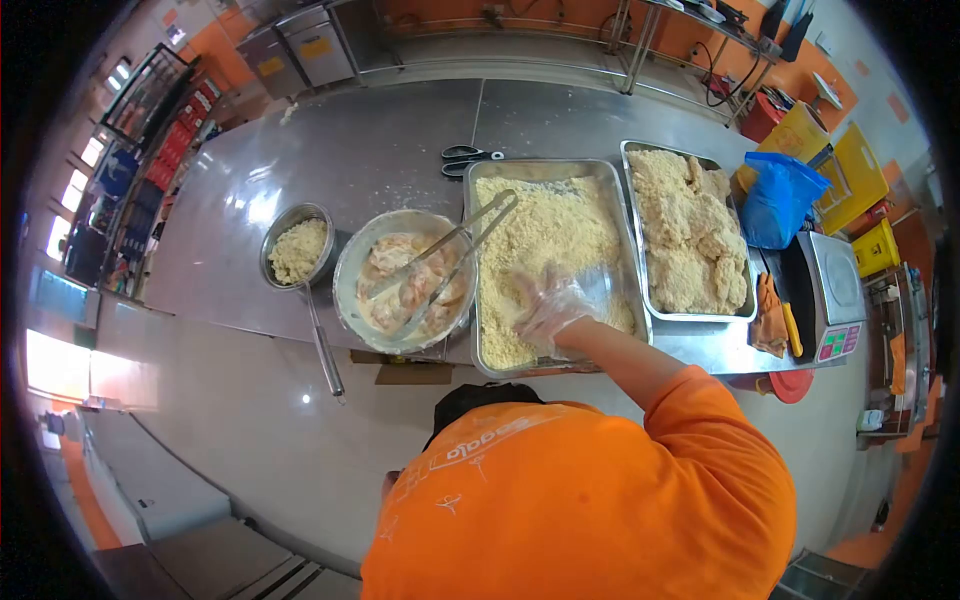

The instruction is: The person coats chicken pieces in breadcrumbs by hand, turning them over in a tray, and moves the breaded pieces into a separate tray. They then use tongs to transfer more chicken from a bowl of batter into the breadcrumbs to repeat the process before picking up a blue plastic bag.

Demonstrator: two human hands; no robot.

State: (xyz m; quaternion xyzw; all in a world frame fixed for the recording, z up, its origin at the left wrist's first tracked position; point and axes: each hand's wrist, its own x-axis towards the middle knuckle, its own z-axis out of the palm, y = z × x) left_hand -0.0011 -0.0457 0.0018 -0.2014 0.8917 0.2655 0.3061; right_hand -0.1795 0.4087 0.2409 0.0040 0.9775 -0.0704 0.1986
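Observation:
My right hand (553, 308), in a clear plastic glove, reaches down into a metal tray (487, 365) of pale yellow crumbs (545, 225). Its fingers look spread and rest on the crumbs, which partly cover the tips; nothing shows in its grasp. Just left of that tray stands a bowl (345, 280) of raw meat pieces (415, 285) in a milky batter. Metal tongs (440, 240) lie across the bowl, their bent end over the crumb tray. Crumb-coated pieces (690, 235) fill a second tray (752, 300) on the right. My left hand is out of view.
A handled strainer (298, 250) with crumbs sits at the left, its handle past the table edge. Black scissors (468, 158) lie behind the crumb tray. To the right are a blue bag (780, 200), brown gloves (768, 320) and a weighing scale (835, 290).

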